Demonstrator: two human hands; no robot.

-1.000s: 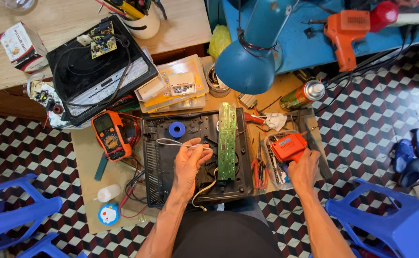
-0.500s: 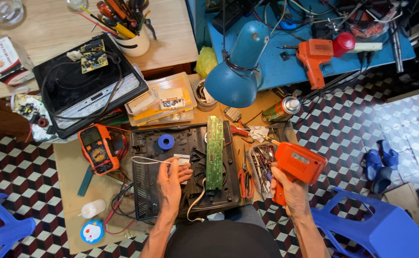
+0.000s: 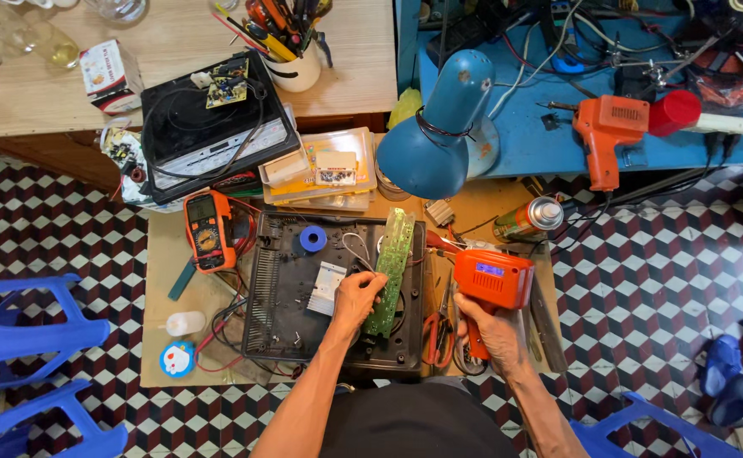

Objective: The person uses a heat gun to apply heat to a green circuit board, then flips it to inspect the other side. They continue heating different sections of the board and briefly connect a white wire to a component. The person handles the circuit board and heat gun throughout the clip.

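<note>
Two blue plastic chairs (image 3: 24,326) stand at the far left on the chequered floor, and beside them the low bench (image 3: 164,343) carries an orange multimeter (image 3: 209,231) with its leads, a small white bottle (image 3: 185,323) and a round blue-and-white tin (image 3: 177,359). Next comes the opened black appliance casing (image 3: 282,318) with a blue roll of solder wire (image 3: 312,239) lying inside it (near its top edge). The left hand (image 3: 358,298) rests over the casing's middle, fingers curled and pressed against the lower end of a long green circuit board (image 3: 393,270) that stands on its edge, tilted slightly; whether it pinches the board or only steadies it cannot be told. A blue desk lamp (image 3: 435,140) hangs above the work. Right of the casing lie red-handled pliers (image 3: 433,332). The right hand (image 3: 492,332) is wrapped tight around the grip of an orange soldering gun (image 3: 490,284), held just beside the board with its tip pointing away from the person; the tip itself is hidden. A spray can (image 3: 528,220) lies beyond, and a second orange gun-shaped tool (image 3: 606,136) sits on the blue bench (image 3: 524,144) behind.

By the look of it, the board is being held ready for soldering. Bringing the tip to a joint would call for a steady board and solder at hand.
</note>
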